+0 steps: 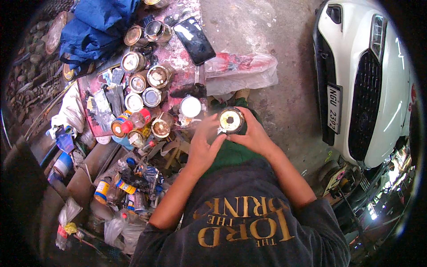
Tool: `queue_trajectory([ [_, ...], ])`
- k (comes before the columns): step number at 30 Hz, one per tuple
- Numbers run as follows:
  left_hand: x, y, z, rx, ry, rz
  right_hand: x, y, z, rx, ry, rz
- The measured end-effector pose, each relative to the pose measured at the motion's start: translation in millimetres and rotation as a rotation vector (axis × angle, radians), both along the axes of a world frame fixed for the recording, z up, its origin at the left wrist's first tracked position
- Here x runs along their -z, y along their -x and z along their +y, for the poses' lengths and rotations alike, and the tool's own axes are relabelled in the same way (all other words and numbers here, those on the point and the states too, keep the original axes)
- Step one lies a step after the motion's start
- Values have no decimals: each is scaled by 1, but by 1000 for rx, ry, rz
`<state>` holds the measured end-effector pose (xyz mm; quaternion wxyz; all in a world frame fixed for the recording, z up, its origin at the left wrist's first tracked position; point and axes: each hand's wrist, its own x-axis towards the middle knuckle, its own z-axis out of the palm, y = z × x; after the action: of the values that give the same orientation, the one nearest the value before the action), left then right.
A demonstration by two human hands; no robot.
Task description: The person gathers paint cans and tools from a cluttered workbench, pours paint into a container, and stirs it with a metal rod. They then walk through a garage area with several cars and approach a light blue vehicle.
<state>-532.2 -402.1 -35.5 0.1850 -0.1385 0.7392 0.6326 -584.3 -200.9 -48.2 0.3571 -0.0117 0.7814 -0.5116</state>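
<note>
My right hand (254,134) is wrapped round a small round can (231,120), held in front of my body just off the table's corner. Its pale yellowish top has a dark spot in the middle. At the can's left side is my left hand (206,141), its upper fingers smeared by motion. The left thumb lies near the can's lower rim, by a small white scrap (221,130) that I cannot make out. Nearest to the left hand on the table is a can with a smooth white top (191,107).
The stained red table (179,73) holds several used cans (158,76), a black phone (194,40) and a red-capped bottle (136,120). Blue cloth (95,33) lies at its far left. Bottles and rubbish (133,182) crowd below. A white car (356,80) stands at the right.
</note>
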Motion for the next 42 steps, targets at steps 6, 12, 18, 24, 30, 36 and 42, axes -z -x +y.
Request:
queue_trajectory([
  [6,1,-6,4,-67,76,1,-16,12,2,-84,-9,-74],
  [12,-25,-6,35,-277,258,123,-23,28,17,-212,76,-215],
  [18,-45,-6,70,-304,371,181,-24,46,51,-378,199,-286],
  [24,-69,2,141,-349,550,219,-29,79,111,-579,235,-273],
  [30,-91,5,227,-486,542,179,-57,109,183,-709,309,-177],
  [36,-103,-5,257,-592,368,62,-81,107,239,-594,319,-93],
  [42,-67,-74,295,-335,534,59,-105,109,261,-604,143,371],
])
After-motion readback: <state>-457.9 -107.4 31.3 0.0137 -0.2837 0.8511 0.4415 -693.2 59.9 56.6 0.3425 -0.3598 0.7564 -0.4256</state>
